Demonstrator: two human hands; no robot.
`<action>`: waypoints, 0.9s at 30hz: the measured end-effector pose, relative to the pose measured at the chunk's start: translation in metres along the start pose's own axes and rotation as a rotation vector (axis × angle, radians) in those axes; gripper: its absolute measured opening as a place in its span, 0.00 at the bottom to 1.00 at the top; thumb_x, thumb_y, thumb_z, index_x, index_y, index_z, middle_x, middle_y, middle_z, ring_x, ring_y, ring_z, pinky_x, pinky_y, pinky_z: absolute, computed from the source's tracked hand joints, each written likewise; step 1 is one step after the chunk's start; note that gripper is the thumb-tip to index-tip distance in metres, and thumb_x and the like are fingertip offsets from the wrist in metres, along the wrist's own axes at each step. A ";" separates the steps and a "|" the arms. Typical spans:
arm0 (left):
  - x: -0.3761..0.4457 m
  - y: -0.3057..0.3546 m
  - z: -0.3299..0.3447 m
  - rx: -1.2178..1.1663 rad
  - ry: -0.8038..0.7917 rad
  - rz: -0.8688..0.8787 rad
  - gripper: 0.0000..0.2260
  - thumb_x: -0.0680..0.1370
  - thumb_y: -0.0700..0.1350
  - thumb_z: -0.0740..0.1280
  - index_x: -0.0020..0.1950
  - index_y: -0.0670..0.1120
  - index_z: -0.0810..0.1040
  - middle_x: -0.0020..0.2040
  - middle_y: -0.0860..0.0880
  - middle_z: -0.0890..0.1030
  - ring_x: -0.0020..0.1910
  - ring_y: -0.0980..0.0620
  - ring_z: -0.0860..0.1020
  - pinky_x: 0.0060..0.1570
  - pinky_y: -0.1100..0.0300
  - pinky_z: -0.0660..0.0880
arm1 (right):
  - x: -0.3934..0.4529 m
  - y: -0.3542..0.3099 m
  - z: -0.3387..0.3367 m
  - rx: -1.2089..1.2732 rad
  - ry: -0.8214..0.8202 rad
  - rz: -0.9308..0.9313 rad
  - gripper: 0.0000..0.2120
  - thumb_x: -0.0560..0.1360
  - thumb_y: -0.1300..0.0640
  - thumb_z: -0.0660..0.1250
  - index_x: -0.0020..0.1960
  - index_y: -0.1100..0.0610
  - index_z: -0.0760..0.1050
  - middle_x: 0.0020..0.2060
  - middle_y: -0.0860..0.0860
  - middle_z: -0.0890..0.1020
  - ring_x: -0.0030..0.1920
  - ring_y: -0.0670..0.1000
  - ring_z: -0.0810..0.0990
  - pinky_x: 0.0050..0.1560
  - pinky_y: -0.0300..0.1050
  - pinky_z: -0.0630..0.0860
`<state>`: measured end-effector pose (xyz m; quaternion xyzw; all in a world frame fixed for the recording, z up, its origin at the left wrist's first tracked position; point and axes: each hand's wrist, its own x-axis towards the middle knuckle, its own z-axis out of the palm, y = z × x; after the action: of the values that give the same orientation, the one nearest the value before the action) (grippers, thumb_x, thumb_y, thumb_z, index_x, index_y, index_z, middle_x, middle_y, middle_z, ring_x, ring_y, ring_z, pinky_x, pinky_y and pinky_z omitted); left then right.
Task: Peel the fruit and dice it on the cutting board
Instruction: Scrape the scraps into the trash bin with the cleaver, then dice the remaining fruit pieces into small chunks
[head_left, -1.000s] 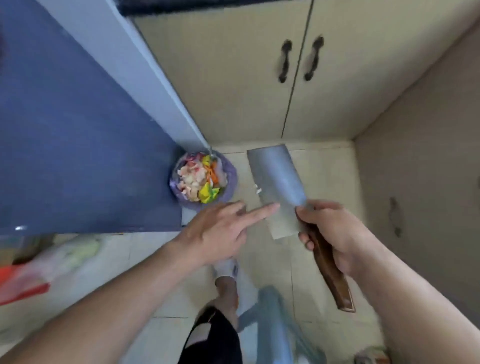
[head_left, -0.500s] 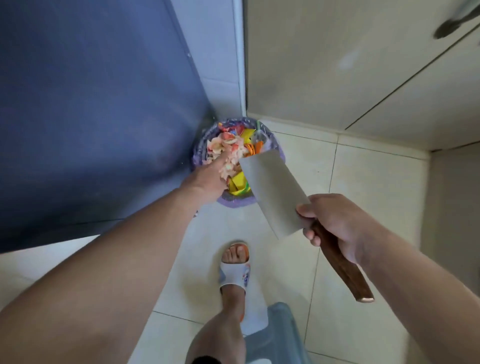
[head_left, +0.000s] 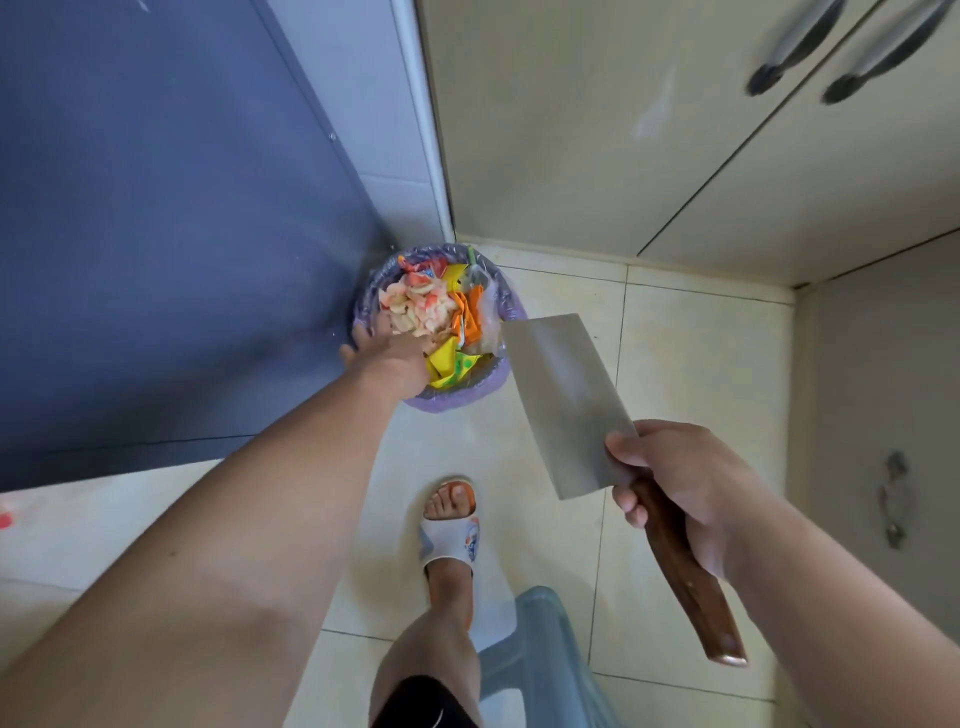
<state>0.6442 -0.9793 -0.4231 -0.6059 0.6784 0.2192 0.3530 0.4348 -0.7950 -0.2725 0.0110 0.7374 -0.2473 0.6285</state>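
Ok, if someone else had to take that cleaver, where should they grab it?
By the free end of the brown wooden handle, coming from below and behind. The right hand covers its front end, and the broad blade points toward the bin.

We record bright, even daylight, soft shadows, a faint sheen on the cleaver blade (head_left: 566, 405), wide-angle bending and blurred cabinet handles (head_left: 795, 47) at the edges.

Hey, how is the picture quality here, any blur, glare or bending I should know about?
Head view: wide-angle bending curves the cabinet edges and stretches the left forearm; the dark cabinet door handles smear with motion blur; the steel cleaver with wooden handle shows soft grey sheen, no hard glare; the left hand over the purple-lined waste bin is slightly soft; lighting is even daylight, faint shadows.
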 end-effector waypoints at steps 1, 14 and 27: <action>-0.006 -0.001 0.000 0.018 -0.013 -0.012 0.26 0.79 0.43 0.62 0.77 0.60 0.68 0.81 0.46 0.50 0.77 0.37 0.54 0.72 0.45 0.59 | -0.004 0.003 -0.004 0.006 0.006 -0.001 0.04 0.80 0.64 0.66 0.48 0.64 0.78 0.28 0.53 0.75 0.26 0.52 0.70 0.26 0.44 0.66; -0.306 0.052 -0.052 -0.381 -0.111 0.252 0.29 0.83 0.48 0.64 0.83 0.50 0.60 0.71 0.46 0.75 0.63 0.42 0.77 0.57 0.57 0.73 | -0.200 0.059 -0.131 0.242 0.193 -0.216 0.04 0.79 0.62 0.67 0.51 0.58 0.72 0.34 0.55 0.74 0.25 0.53 0.72 0.26 0.43 0.67; -0.620 0.313 -0.080 -0.379 -0.439 1.018 0.04 0.82 0.43 0.68 0.53 0.52 0.82 0.51 0.50 0.86 0.50 0.50 0.85 0.67 0.48 0.76 | -0.465 0.233 -0.325 0.776 0.845 -0.294 0.05 0.76 0.63 0.64 0.45 0.56 0.78 0.28 0.51 0.76 0.29 0.53 0.73 0.34 0.48 0.67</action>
<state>0.3313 -0.5699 0.0499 -0.1968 0.7441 0.5990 0.2209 0.3090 -0.3301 0.1079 0.2352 0.7733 -0.5576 0.1893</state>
